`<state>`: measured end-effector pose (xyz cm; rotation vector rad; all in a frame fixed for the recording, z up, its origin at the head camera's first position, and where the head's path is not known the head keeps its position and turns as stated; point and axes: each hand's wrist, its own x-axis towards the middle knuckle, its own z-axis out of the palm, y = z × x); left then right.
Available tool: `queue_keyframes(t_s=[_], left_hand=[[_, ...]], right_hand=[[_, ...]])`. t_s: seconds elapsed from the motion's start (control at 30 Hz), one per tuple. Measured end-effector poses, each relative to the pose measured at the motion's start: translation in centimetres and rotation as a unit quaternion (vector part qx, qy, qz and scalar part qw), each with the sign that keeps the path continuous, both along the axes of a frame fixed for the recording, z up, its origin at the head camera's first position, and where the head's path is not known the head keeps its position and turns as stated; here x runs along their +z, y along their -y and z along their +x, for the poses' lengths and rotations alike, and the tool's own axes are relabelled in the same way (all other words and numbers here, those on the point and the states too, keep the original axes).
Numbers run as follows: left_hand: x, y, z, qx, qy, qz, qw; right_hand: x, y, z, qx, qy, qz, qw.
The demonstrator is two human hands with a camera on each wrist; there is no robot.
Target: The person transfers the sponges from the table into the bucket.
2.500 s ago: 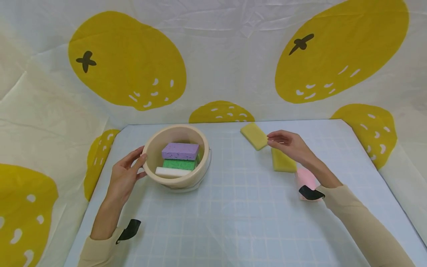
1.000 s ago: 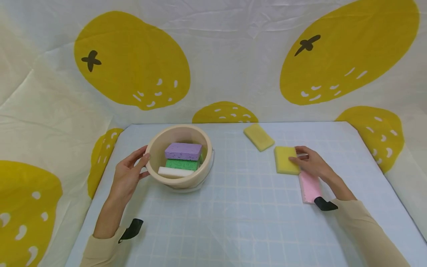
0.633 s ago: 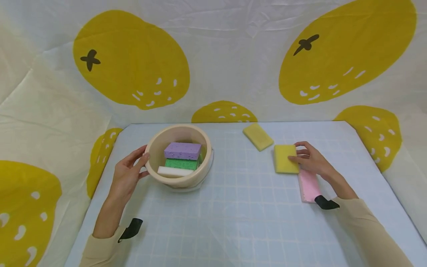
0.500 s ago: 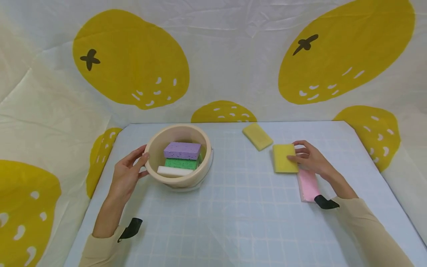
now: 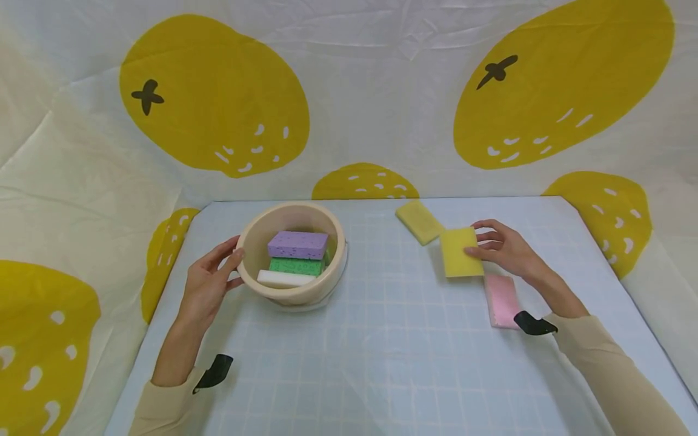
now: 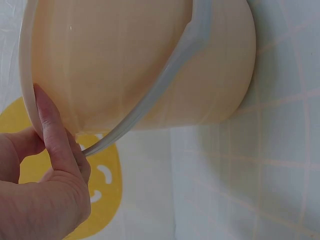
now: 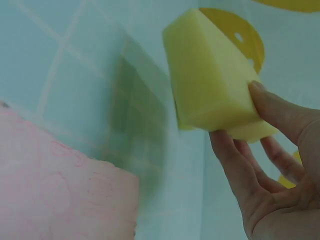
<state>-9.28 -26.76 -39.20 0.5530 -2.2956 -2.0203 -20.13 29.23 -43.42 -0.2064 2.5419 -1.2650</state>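
Between thumb and fingers, my right hand pinches a yellow sponge by its right edge. The right wrist view shows this sponge lifted off the table, its shadow cast on the cloth. My left hand grips the rim of a cream bucket on its left side, fingers outside and thumb at the edge. Inside the bucket sit a purple sponge, a green sponge and a white block. The bucket's pale handle hangs down along its outer wall.
Another yellow sponge lies flat near the table's back edge, just beyond the held one. A pink sponge lies below my right hand. Behind the table rises a white cloth printed with yellow fruit.
My right hand came down to the nearer yellow sponge, took hold of it and raised it off the table, slightly up and leftward. My left hand stays on the bucket rim.
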Motion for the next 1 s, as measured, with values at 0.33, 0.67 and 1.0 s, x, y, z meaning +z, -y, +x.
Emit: queue_keyframes(t_s=[0.33,0.67,1.0], left_hand=[[0.0,0.0,-0.1,0.002,0.000,0.002,1.0000],[0.0,0.0,-0.1,0.005,0.002,0.001,1.0000],[0.0,0.0,-0.1,0.004,0.002,-0.008,1.0000]], right_hand=[[2.5,1.9,-0.3,0.010,-0.014,0.000,1.000],[4.6,3.7,-0.9,0.037,-0.020,-0.009,0.999],[7.0,6.1,-1.7,0.061,-0.036,-0.009,0.997]])
